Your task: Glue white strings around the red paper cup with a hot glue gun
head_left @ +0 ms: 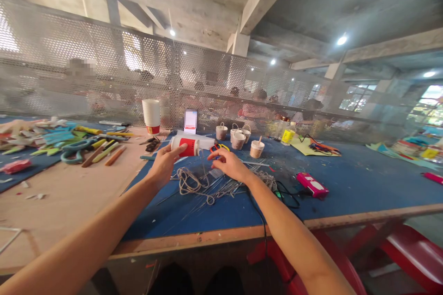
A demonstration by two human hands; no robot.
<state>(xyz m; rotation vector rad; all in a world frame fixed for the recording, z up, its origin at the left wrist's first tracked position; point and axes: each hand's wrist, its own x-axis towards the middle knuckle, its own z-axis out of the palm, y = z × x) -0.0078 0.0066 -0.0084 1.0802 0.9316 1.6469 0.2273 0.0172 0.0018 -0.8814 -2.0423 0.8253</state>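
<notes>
My left hand (165, 162) reaches forward with its fingers curled against the end of a red and white paper cup (188, 146) lying on its side on the blue table (346, 189). My right hand (227, 164) hovers just right of it, fingers bent and apart, above a tangle of pale rope (194, 184) and thin wires (221, 189). Red and yellow scissors (218, 148) lie just past my right fingertips. Nothing shows inside the right hand.
A stack of paper cups (151, 116) stands behind, with several small rope-wrapped cups (238, 139) to the right. A pink glue gun (312, 185) with a black cable lies right of my arm. Green scissors (74, 150) and sticks clutter the left. A perforated metal screen (104, 69) backs the table.
</notes>
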